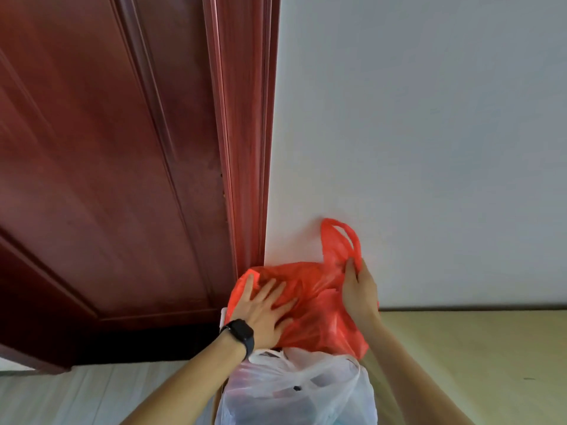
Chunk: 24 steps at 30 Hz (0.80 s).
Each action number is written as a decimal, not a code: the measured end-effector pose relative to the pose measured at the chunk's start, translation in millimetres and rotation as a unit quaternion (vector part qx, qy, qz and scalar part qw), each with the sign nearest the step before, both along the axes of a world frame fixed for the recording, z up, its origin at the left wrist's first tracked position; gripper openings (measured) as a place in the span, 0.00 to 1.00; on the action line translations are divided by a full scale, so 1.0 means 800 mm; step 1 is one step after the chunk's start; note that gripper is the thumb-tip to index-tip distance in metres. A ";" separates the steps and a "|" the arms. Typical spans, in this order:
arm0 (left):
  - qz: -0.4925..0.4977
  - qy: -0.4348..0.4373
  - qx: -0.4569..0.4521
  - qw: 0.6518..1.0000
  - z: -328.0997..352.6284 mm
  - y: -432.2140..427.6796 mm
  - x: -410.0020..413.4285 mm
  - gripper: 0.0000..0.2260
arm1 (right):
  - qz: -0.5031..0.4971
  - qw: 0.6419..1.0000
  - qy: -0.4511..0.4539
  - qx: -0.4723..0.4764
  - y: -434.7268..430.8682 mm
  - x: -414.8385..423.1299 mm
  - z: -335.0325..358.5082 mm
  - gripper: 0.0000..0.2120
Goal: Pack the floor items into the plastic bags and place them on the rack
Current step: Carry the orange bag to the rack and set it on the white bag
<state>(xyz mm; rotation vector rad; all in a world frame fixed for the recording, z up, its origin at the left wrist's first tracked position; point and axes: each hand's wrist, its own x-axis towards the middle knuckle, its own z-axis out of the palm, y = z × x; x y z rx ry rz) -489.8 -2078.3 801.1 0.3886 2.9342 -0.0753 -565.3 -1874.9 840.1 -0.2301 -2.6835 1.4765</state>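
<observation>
A filled red plastic bag [316,305] sits against the white wall, beside the door frame. My left hand [264,311], with a black watch on the wrist, lies flat on the bag's left side with fingers spread. My right hand [359,289] pinches the red bag at the base of its upright handle loop [339,237]. A filled white translucent plastic bag [294,391] sits just below the red one, nearer to me. The rack under the bags is almost wholly hidden; only a small white edge [224,317] shows at the left.
A dark red wooden door [101,179] and its frame [245,133] fill the left side. The white wall [429,133] rises behind the bags. Pale green floor [475,348] lies to the right and light floor [92,394] to the lower left.
</observation>
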 end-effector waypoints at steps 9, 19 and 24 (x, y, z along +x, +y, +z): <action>-0.009 0.202 0.158 0.967 0.038 -0.004 -0.012 0.10 | 0.245 0.874 -0.031 0.418 -0.026 0.021 -0.067 0.17; -0.013 0.029 -0.028 0.999 -0.014 -0.009 -0.024 0.22 | 0.237 0.944 0.041 0.227 0.009 0.011 0.005 0.22; -0.021 0.027 -0.052 0.998 -0.016 -0.005 -0.036 0.23 | 0.175 0.891 -0.014 0.420 0.022 0.039 -0.045 0.26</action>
